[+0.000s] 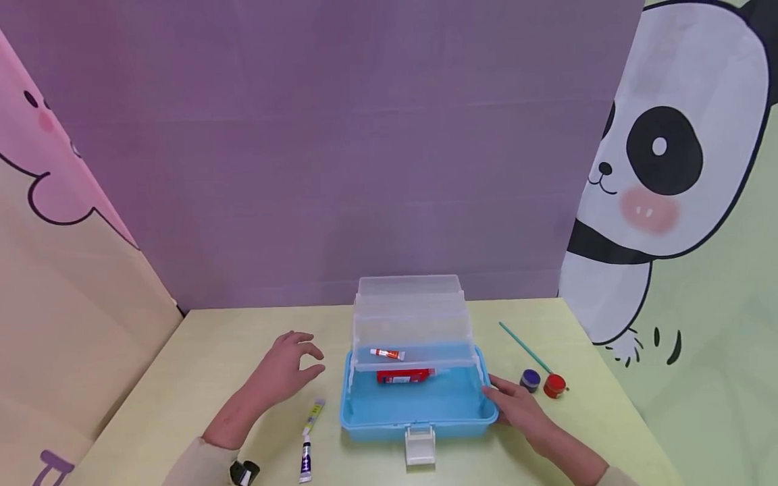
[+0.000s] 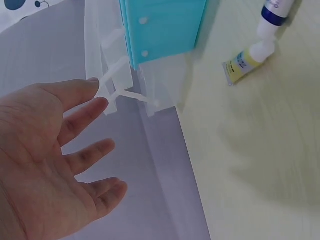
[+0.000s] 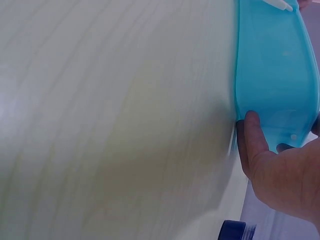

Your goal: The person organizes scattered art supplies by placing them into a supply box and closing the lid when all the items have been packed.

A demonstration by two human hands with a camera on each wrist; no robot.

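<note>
Pale table (image 1: 225, 344), blue box (image 1: 377, 433) mid-table, clear lid (image 1: 410, 297) raised.
The hands are well apart: the right hand (image 1: 519, 408) grips the box's right side (thumb by the rim), while the left hand (image 1: 288, 364), fingers spread and holding nothing, hangs left of it; a red tube (image 1: 404, 379) lies inside, a dark tube (image 1: 306, 460) and a yellow tube (image 1: 313, 416) lie outside to the left, and a red jar (image 1: 554, 386) and purple jar (image 1: 530, 380) stand right.

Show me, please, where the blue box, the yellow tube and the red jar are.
Blue box (image 1: 419, 405): head view, bare inner floor.
Yellow tube (image 2: 243, 64): left wrist view, printed body.
Red jar (image 1: 554, 387): head view, red side.
</note>
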